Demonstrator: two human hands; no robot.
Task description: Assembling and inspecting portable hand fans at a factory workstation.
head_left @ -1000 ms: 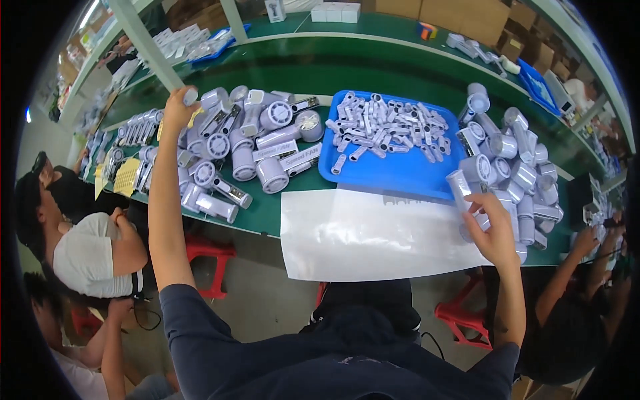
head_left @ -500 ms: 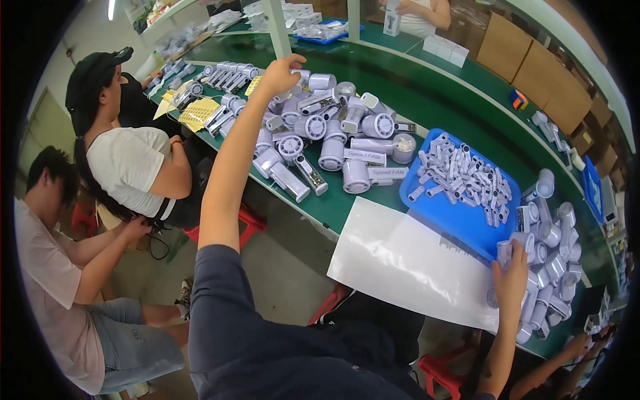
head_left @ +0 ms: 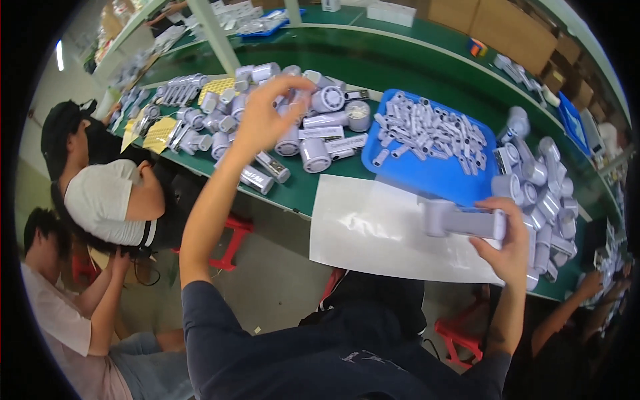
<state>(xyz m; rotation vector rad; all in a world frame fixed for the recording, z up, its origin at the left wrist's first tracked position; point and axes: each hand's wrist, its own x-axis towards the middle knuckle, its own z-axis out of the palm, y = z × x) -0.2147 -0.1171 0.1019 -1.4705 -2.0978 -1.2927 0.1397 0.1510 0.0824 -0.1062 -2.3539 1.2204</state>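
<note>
**Head view: two hands over the parts-laden counter**

Head view showed the right hand (head_left: pixel 508 248) nearest, closed around a white T-shaped plastic device (head_left: pixel 463 222) held just above the white sheet (head_left: pixel 373 230) at the front edge of the green counter (head_left: pixel 303 190). The device looked light, rigid and smooth, so probably slippery; its straight barrel seemed the surest place to hold, as the hand did. The left hand (head_left: pixel 267 113) reached farther out, fingers curled about a small pale part (head_left: pixel 298 100), blurred, over the pile of white cylinders (head_left: pixel 313 133). Open room lay only over the sheet; the blue tray (head_left: pixel 433 177) of small tubes and a stack of devices (head_left: pixel 543 193) crowded the right. Seated people bordered the counter's near edge at left.
</note>
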